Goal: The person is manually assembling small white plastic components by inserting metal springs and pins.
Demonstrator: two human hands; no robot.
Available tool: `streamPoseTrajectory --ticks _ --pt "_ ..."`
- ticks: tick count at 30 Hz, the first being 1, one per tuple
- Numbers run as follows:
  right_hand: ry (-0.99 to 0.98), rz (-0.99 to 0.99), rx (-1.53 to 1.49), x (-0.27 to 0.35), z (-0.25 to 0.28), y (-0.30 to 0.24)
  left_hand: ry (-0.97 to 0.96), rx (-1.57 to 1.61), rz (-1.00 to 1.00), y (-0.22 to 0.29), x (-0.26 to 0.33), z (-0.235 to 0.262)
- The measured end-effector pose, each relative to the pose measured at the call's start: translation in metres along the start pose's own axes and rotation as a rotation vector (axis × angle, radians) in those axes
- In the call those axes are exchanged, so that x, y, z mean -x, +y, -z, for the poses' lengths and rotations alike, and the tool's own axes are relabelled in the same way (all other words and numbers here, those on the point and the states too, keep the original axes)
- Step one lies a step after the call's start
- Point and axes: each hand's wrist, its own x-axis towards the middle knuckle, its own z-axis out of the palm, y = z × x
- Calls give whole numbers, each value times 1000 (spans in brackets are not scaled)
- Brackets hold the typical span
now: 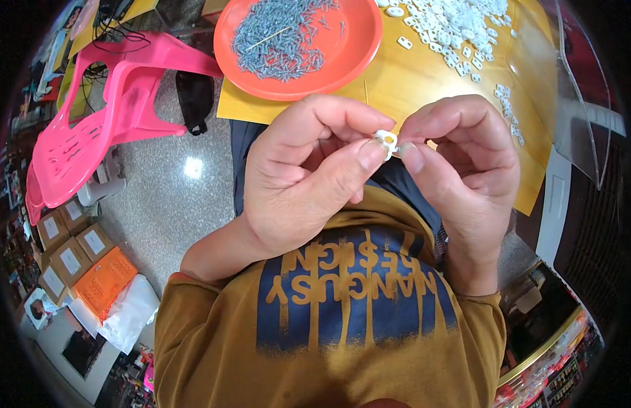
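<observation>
My left hand (305, 166) pinches a small white plastic piece with holes (387, 139) between thumb and forefinger, in front of my chest. Opposite it, the thumb and forefinger of my right hand (465, 160) close on a tiny metal screw (397, 151), mostly hidden by the fingertips. The screw meets the lower right side of the white piece; how far it sits inside I cannot tell. Beyond my hands, a red round plate (356, 68) holds a heap of grey screws (274, 41). A pile of similar white plastic pieces (458, 27) lies to its right.
The yellow table (390, 81) carries the plate and a short row of white pieces (508, 112) near its right side. A clear plastic panel (580, 102) stands at the right. On the left are a pink plastic chair (91, 136), cardboard boxes (72, 262) and an orange parcel (104, 282).
</observation>
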Motion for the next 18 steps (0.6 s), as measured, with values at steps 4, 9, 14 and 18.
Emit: streamPoseTrajectory --ticks 4,9,14,18 --pt "-25 46 70 0 2 4 1 6 -6 -3 0 2" --pt "-23 114 196 1 2 3 -13 -7 -4 -5 -1 3" --pt "-26 191 235 1 2 4 0 -51 1 -4 0 3" --pt "-32 179 238 1 2 6 2 -38 12 -7 1 5"
